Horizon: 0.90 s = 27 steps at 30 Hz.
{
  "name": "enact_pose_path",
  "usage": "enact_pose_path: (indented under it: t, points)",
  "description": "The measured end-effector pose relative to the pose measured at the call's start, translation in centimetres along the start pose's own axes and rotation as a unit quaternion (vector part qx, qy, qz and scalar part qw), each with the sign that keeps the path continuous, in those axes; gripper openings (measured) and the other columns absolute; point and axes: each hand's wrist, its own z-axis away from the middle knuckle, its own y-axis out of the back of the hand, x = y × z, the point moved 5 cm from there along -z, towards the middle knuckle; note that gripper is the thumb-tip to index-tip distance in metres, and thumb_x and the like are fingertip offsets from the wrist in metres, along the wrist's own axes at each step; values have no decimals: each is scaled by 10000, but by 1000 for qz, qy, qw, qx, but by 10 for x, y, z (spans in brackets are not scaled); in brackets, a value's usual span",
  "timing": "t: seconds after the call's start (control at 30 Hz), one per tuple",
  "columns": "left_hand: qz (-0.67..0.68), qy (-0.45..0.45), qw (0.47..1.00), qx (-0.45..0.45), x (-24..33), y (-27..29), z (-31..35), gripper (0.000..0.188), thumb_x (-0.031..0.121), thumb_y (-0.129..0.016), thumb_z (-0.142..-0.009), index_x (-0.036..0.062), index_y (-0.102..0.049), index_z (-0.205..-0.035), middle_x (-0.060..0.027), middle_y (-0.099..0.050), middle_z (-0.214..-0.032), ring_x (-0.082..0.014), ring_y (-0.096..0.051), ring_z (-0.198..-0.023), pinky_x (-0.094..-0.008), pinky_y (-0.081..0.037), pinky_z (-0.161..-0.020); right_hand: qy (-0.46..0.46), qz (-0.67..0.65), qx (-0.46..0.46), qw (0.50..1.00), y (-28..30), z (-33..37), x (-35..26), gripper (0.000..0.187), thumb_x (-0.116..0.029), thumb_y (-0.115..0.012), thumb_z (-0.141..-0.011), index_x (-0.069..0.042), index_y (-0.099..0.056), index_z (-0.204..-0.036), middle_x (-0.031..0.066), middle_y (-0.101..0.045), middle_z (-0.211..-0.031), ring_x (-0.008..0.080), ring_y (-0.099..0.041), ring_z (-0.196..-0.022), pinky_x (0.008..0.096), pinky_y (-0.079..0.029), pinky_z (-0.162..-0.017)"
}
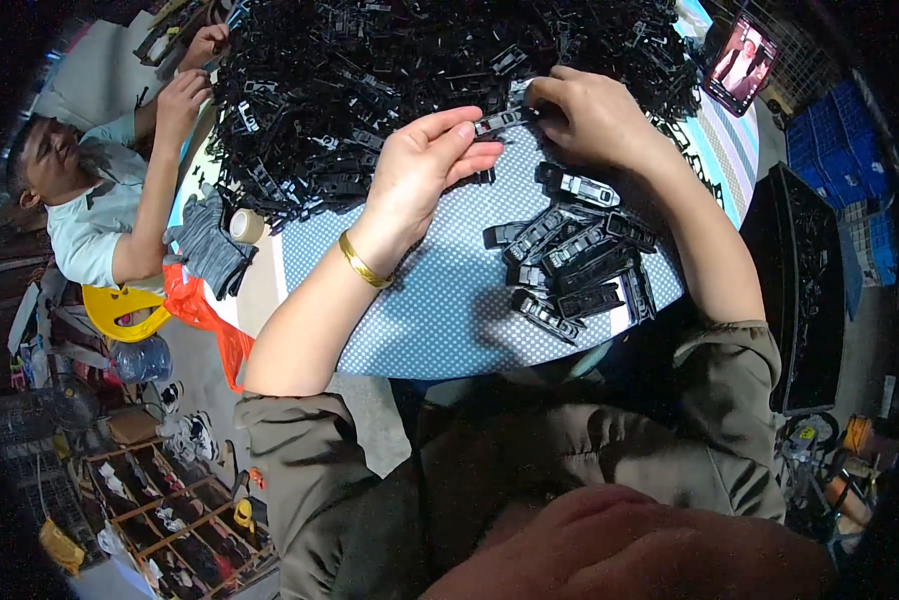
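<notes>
My left hand, with a gold bracelet on the wrist, pinches the near end of a slim black part with a silver middle between thumb and fingers. At the far end of that part, my right hand is closed with its fingers curled down; its fingertips are partly hidden, and what they grip cannot be made out. A large heap of similar black parts lies just beyond both hands. Nearer me, below my right hand, a smaller loose pile of black and silver parts rests on the dotted cloth.
Across to the left, a person sits with both hands at the heap's edge. A tape roll, grey gloves and a red plastic bag are at the table's left. A lit phone stands at the far right; blue crates are beyond.
</notes>
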Motion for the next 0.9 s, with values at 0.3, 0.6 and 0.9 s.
enact_pose_path:
  t: [0.3, 0.6, 0.9]
  points:
    - [3, -9, 1000, 9, -1, 1, -1, 299, 84, -441, -891, -73, -438, -1145, -192, -580, -974, -204, -609, -881, -242, -517, -768, 41, -2, 9, 999, -4, 3, 8, 319, -156, -615, -651, -81, -565, -956, 127, -575, -812, 293, -585, -781, 392, -475, -701]
    - [10, -47, 997, 57, 0, 5, -2, 308, 66, -424, -893, -84, -414, -1162, -196, -561, -1011, -224, -589, -929, -257, -506, -804, -67, -420, 110, 898, 13, -4, 20, 206, -205, -670, -750, -19, -628, -826, 4, -596, -669, 57, -531, -600, 208, -435, -563]
    - [-23, -95, 993, 62, -1, 2, 0, 306, 48, -435, -882, -90, -435, -1156, -175, -559, -1017, -195, -595, -880, -248, -504, -789, -116, -498, 95, 854, -9, -4, 0, 237, -221, -664, -765, 0, -636, -845, 2, -587, -650, 46, -500, -546, 181, -406, -501]
